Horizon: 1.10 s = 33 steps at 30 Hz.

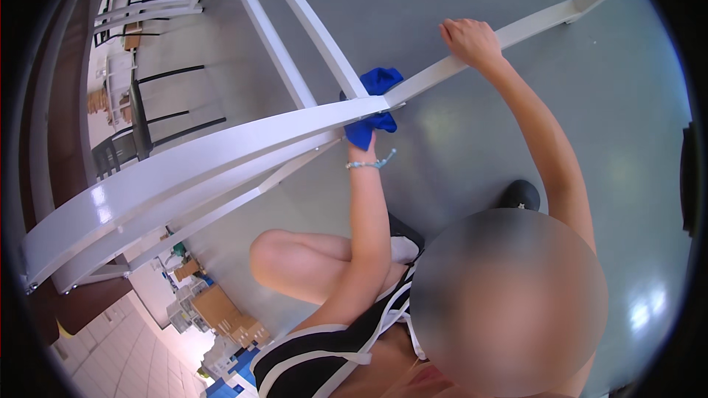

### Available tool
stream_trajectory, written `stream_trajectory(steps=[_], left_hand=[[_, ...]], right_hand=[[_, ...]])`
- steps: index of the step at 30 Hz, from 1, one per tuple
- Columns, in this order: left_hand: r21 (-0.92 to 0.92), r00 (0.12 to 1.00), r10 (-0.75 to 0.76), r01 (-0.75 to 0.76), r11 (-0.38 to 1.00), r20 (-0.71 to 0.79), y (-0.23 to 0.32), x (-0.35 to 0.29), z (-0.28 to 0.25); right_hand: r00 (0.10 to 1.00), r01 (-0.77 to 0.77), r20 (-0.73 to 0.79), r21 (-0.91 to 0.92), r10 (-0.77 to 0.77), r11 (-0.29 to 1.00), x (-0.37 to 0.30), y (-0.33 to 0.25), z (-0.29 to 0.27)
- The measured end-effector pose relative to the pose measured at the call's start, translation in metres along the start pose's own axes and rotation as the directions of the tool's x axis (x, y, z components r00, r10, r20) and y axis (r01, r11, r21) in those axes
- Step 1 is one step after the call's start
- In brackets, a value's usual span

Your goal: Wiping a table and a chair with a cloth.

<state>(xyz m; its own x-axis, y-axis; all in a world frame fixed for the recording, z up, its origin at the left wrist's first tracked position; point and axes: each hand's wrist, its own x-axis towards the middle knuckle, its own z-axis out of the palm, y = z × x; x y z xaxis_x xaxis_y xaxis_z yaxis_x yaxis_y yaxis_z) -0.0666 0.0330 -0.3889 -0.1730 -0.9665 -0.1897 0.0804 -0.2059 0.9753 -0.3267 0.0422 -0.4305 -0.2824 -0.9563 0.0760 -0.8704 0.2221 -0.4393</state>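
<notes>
A white metal frame [221,133], with long bars and a leg, spans the left and upper middle. My left hand [362,153] is at the joint where several bars meet, closed around a blue cloth [380,81] that wraps the joint. The cloth and the frame hide most of its fingers. A thin light-blue bracelet circles that wrist. Farther right, my right hand [474,43] is closed over the white bar [538,23] that runs from the joint toward the upper right. Its fingers curl over the far side of the bar.
Grey floor [457,155] lies beneath the frame. My bent knee [276,258] and a dark shoe [521,195] are close below. Black chairs [140,118] stand at the far left. Cardboard boxes [215,306] are stacked at the lower left.
</notes>
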Motion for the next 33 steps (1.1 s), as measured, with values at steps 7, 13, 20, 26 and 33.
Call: stream_trajectory(steps=[7, 13, 20, 26, 33], left_hand=[[-0.088, 0.994, -0.041, 0.031, 0.996, -0.105, -0.016, 0.009, -0.014], [-0.151, 0.977, -0.057, 0.026, 0.988, -0.205, -0.013, 0.013, -0.02], [-0.204, 0.918, -0.086, 0.006, 0.979, -0.386, 0.015, -0.009, 0.01], [0.475, 0.87, 0.228, 0.008, 0.88, -0.437, 0.029, -0.034, -0.004], [0.132, 0.929, 0.152, -0.113, 0.985, -0.337, 0.051, -0.014, -0.014]], right_hand=[[0.999, -0.022, 0.045, -0.025, 0.023, 0.999, 0.003, -0.002, -0.003], [0.999, -0.02, 0.046, -0.011, 0.021, 1.0, 0.007, -0.006, -0.005], [0.998, -0.018, 0.056, -0.009, 0.018, 1.0, 0.003, -0.002, -0.002], [0.999, -0.011, 0.036, -0.026, 0.012, 1.0, 0.003, -0.003, -0.004], [0.999, -0.031, -0.008, 0.034, 0.031, 0.999, 0.002, -0.001, -0.003]])
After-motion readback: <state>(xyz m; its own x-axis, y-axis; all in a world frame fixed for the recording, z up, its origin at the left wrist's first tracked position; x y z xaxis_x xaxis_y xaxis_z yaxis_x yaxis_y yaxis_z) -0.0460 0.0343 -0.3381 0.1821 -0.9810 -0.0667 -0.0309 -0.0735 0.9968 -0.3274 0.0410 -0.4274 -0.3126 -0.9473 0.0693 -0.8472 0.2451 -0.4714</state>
